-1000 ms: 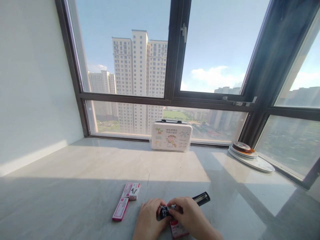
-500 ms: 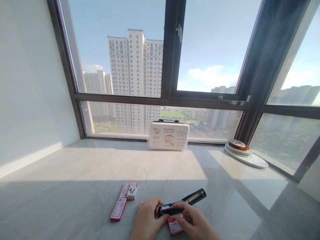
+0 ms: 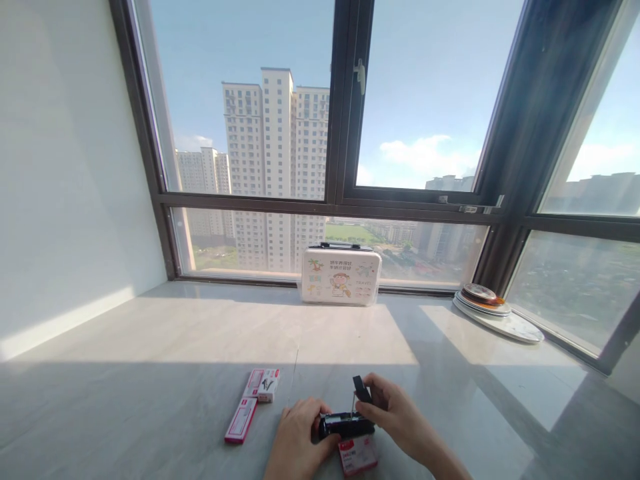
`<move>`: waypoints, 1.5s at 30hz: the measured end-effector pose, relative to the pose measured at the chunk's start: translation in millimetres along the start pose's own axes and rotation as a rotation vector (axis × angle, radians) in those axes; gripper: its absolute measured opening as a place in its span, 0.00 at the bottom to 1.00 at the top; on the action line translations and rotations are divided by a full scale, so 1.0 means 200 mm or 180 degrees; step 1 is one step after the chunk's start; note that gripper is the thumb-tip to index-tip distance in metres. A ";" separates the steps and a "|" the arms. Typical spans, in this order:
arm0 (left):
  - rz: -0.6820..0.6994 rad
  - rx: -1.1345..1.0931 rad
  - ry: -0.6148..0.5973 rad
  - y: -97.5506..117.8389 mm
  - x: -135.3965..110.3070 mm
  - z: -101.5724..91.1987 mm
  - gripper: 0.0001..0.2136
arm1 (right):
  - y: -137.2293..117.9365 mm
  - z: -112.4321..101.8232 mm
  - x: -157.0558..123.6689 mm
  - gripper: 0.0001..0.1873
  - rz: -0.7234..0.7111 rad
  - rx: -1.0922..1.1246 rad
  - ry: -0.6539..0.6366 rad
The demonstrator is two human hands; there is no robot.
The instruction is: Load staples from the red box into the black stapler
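A black stapler (image 3: 345,423) lies on the pale stone sill near the front edge. My left hand (image 3: 297,443) grips its rear end, fingers closed around it. My right hand (image 3: 400,417) pinches the stapler's top arm (image 3: 361,389), which stands raised above the base. A small red-and-white staple box (image 3: 357,455) lies just below the stapler, partly under my hands.
Two red-and-white staple boxes (image 3: 263,383) and a pink flat box (image 3: 241,420) lie to the left. A white illustrated case (image 3: 341,277) stands at the window. Stacked round plates (image 3: 487,305) sit at the right corner. A white wall bounds the left side.
The stapler's top arm, stretched out flat to the right half a second ago, is now swung up and held by my right hand. My left hand stays on the rear end.
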State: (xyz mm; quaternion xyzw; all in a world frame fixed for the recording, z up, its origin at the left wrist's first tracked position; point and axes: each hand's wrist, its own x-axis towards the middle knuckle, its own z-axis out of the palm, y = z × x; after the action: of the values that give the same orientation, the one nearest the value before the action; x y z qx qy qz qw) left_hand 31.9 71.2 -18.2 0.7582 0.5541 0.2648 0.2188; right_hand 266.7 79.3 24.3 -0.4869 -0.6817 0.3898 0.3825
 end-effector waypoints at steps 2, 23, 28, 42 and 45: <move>0.0034 -0.0021 -0.0007 -0.01 0.00 0.01 0.10 | -0.04 0.06 0.01 0.12 -0.0069 -0.0366 -0.0112; 0.1244 -0.0246 -0.1149 0.15 0.01 0.13 0.31 | 0.10 -0.12 -0.03 0.32 0.0668 -0.0541 -0.0545; 0.0724 -0.0174 -0.0413 0.04 -0.03 0.02 0.36 | 0.18 -0.07 -0.18 0.40 0.0875 -0.0045 -0.0313; 0.0255 -0.0147 -0.0671 0.02 -0.05 -0.04 0.44 | 0.19 0.27 -0.20 0.46 0.0679 0.0483 -0.0230; 0.0326 -0.0122 -0.0623 0.02 -0.05 -0.04 0.42 | 0.18 0.26 -0.20 0.44 0.0669 0.0491 -0.0261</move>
State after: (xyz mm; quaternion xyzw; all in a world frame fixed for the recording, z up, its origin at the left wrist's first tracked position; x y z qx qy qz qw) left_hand 26.4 60.5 -11.6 0.8035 0.4854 0.2108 0.2725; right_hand 241.6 41.5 -35.7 -0.5084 -0.6101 0.4985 0.3476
